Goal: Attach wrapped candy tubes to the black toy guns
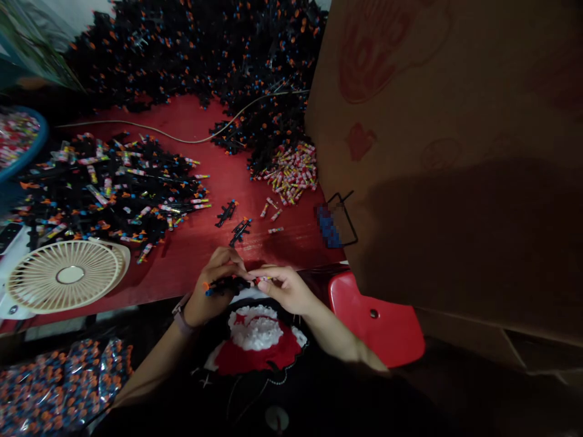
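Cream desk fan [68, 276] at 9 o'clock on red tabletop [218, 152], heap of black parts and striped tubes [109, 188] at 10. Left hand [216, 286] at 6 o'clock, fingers closed on a black plastic part [226, 285] with orange and blue tips. Right hand [285, 288] just beside it, fingers pinching a pink-striped tube [262, 280] against that part. Two loose black parts [233, 223] at 12, pile of loose tubes [289, 173] at 1.
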A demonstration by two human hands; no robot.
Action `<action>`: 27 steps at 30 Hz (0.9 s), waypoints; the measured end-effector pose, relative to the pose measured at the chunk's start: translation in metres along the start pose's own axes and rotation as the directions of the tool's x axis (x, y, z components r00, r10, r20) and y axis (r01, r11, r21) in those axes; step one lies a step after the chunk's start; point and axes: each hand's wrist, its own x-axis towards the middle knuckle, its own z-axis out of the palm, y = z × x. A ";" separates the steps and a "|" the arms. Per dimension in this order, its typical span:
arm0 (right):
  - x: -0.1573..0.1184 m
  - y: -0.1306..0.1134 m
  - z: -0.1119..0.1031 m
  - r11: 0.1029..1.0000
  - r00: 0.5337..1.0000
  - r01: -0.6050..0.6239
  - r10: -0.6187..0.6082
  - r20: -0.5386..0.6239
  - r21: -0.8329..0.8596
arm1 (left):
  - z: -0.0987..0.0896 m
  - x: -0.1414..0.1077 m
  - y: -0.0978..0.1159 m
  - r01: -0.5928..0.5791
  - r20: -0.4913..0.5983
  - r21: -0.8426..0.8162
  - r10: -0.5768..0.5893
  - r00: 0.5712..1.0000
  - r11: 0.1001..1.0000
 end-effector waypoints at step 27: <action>-0.005 -0.001 0.009 0.941 0.980 0.104 -0.153 -0.130 -0.323 | -0.001 -0.008 -0.010 -0.020 0.110 -0.045 0.025 0.994 0.999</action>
